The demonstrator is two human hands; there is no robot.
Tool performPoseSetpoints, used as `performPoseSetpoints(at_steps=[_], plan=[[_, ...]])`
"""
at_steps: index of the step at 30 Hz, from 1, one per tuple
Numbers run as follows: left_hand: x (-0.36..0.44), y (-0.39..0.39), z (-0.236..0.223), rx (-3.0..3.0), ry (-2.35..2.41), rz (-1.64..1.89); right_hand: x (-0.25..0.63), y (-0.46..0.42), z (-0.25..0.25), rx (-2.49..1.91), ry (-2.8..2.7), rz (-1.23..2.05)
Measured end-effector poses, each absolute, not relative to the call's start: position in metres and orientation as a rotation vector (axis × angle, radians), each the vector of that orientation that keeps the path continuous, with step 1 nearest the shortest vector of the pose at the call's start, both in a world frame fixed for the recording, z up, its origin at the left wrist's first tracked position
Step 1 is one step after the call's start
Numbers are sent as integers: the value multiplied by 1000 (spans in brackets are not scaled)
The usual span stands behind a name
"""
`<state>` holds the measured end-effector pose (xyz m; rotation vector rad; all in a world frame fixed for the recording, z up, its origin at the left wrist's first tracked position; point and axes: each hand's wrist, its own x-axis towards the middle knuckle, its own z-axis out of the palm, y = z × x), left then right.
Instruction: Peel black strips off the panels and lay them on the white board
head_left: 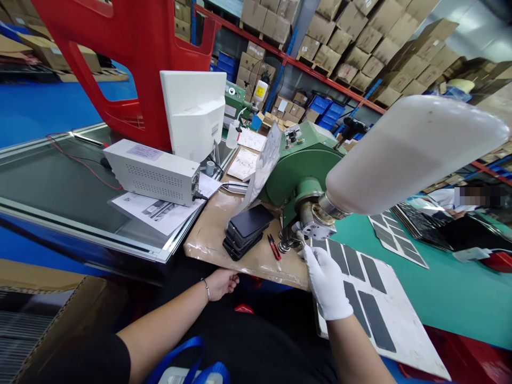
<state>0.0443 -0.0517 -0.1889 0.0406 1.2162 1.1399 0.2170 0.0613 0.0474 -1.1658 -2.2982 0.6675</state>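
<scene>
My right hand (326,282), in a white glove, reaches up to the metal head (318,221) of a green machine (306,170). Its fingers are closed close beneath that head; what they pinch, if anything, is too small to make out. My left hand (224,284) is bare, with a bracelet at the wrist. Its fingers curl in loosely at the front edge of the brown-covered worktop (216,229), and nothing shows in them. Between the hands lie a stack of dark flat phone-like pieces (251,221) and red-handled thread snips (274,247).
A large white bottle (412,149) juts from the machine toward the right. Dark rectangular pieces lie on a white board (404,314) beside my right forearm. At left stand a grey metal box (154,170), a white monitor (194,114) and a red stool (140,58). Another person sits far right.
</scene>
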Motion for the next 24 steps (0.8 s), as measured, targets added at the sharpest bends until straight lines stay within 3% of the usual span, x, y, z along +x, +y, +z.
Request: performPoseSetpoints(at_steps=[24], plan=[[45,-52,-189,43,1212,1151,213,55,51,-1252,-2193,656]])
